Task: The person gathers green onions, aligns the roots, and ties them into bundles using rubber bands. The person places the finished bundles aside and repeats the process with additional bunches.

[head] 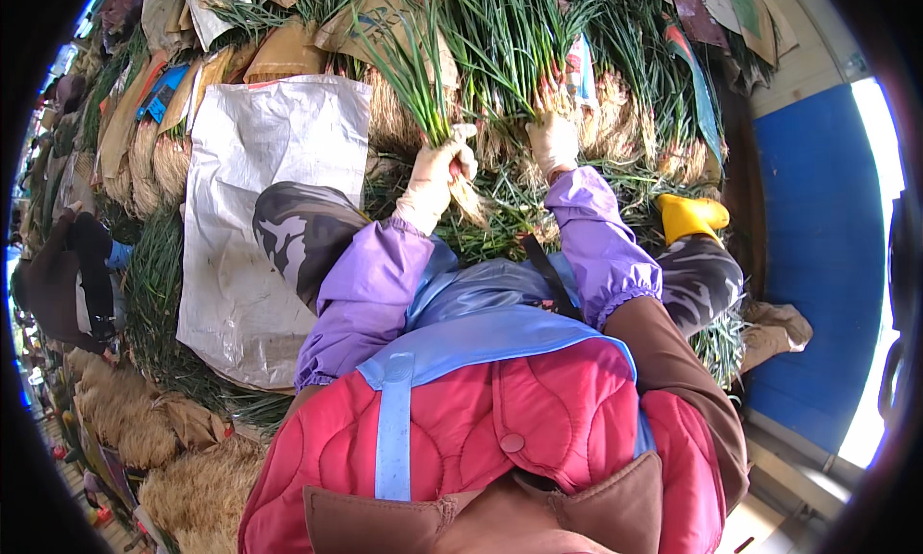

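Note:
In a pale glove, my left hand (435, 172) grips a small bunch of spring onions (430, 114) just above their roots. The green leaves point up and away from me, and the pale roots (469, 199) hang below my fist. My right hand (554, 144), also gloved, is at the base of a dense row of spring onions (497, 42) with reddish stem ends. Its fingers are curled against the stalks and partly hidden, so its hold is unclear. Loose green leaves (483, 240) litter the floor between my knees.
A white woven sack (277, 164) lies left of my knee. Rooty bundles in brown paper (285, 53) stand beyond it. A blue panel (815, 265) rises at the right, near my yellow boot (692, 216). Another person (68, 280) is at far left, above root piles (202, 493).

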`<move>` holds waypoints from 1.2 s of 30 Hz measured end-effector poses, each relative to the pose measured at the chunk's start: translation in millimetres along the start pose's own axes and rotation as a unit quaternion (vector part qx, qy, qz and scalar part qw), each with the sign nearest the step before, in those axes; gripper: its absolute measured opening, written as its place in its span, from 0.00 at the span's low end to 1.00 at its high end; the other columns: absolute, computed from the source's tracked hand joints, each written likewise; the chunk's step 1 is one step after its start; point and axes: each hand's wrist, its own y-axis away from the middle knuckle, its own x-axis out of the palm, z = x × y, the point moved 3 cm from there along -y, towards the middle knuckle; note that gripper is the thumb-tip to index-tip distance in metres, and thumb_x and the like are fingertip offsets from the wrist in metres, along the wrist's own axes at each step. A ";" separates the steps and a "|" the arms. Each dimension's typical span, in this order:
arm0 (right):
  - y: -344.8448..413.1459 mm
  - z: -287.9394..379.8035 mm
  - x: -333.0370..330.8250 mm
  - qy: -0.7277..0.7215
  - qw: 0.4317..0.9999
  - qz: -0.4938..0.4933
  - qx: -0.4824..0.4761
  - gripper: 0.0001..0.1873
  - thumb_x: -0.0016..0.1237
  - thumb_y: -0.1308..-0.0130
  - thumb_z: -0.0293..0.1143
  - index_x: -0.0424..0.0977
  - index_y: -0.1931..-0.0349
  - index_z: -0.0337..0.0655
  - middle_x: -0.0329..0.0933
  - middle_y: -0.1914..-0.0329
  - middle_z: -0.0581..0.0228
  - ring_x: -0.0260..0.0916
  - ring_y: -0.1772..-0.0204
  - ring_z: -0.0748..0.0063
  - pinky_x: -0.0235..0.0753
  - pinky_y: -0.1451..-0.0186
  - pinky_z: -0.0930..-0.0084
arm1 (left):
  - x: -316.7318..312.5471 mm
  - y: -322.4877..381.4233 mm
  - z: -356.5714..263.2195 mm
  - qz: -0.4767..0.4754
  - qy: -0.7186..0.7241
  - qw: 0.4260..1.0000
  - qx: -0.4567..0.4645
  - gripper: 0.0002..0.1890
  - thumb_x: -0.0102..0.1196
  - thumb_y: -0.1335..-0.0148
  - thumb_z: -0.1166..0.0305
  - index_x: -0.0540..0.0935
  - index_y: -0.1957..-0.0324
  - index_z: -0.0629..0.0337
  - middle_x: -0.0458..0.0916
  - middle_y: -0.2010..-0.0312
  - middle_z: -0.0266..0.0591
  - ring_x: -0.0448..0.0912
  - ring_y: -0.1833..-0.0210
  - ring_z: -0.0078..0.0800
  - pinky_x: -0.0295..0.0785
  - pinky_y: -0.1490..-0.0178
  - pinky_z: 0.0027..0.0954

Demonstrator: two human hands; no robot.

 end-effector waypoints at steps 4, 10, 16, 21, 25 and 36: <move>-6.4 -21.5 18.7 -0.129 0.987 0.063 0.077 0.07 0.58 0.44 0.30 0.79 0.69 0.36 0.78 0.79 0.57 0.77 0.74 0.61 0.76 0.70 0.70 | -12.8 -14.4 24.0 -0.135 -0.029 0.984 -0.109 0.15 0.56 0.36 0.67 0.78 0.49 0.61 0.82 0.71 0.41 0.72 0.81 0.17 0.65 0.81 0.19; 35.1 -20.5 28.1 -0.325 0.906 0.241 0.123 0.05 0.53 0.37 0.30 0.79 0.65 0.41 0.80 0.74 0.65 0.79 0.69 0.69 0.77 0.69 0.75 | -13.0 -42.6 2.2 -0.164 -0.045 0.985 -0.023 0.13 0.56 0.35 0.65 0.80 0.52 0.61 0.84 0.68 0.44 0.73 0.81 0.17 0.64 0.81 0.18; 77.2 -13.3 24.0 0.307 0.802 0.476 -0.187 0.09 0.49 0.40 0.34 0.83 0.65 0.46 0.82 0.63 0.61 0.80 0.56 0.60 0.79 0.59 0.65 | -17.4 -66.0 -75.4 -0.123 -0.187 0.972 -0.076 0.14 0.52 0.33 0.62 0.82 0.54 0.60 0.84 0.71 0.39 0.69 0.82 0.14 0.60 0.81 0.15; 14.5 30.6 19.8 -0.021 0.964 0.053 -0.260 0.22 0.50 0.41 0.36 0.67 0.46 0.41 0.74 0.57 0.54 0.74 0.58 0.56 0.76 0.60 0.60 | -25.2 -81.8 -61.6 -0.168 -0.125 0.972 -0.103 0.14 0.60 0.38 0.60 0.83 0.63 0.63 0.77 0.82 0.35 0.68 0.85 0.16 0.58 0.83 0.18; 99.6 13.4 64.0 0.184 0.762 0.570 -0.245 0.31 0.55 0.43 0.43 0.65 0.40 0.42 0.68 0.41 0.43 0.74 0.47 0.50 0.80 0.52 0.60 | -26.9 -77.8 -39.4 -0.187 -0.145 0.962 -0.138 0.15 0.63 0.42 0.59 0.86 0.65 0.62 0.74 0.86 0.33 0.65 0.88 0.17 0.56 0.86 0.21; 57.1 -9.9 47.5 0.127 0.846 0.460 -0.238 0.15 0.38 0.34 0.39 0.78 0.60 0.43 0.81 0.65 0.54 0.79 0.63 0.52 0.79 0.58 0.64 | -42.7 -85.2 -37.4 -0.186 -0.055 0.975 -0.109 0.15 0.59 0.38 0.60 0.83 0.65 0.64 0.75 0.82 0.34 0.71 0.82 0.21 0.60 0.82 0.21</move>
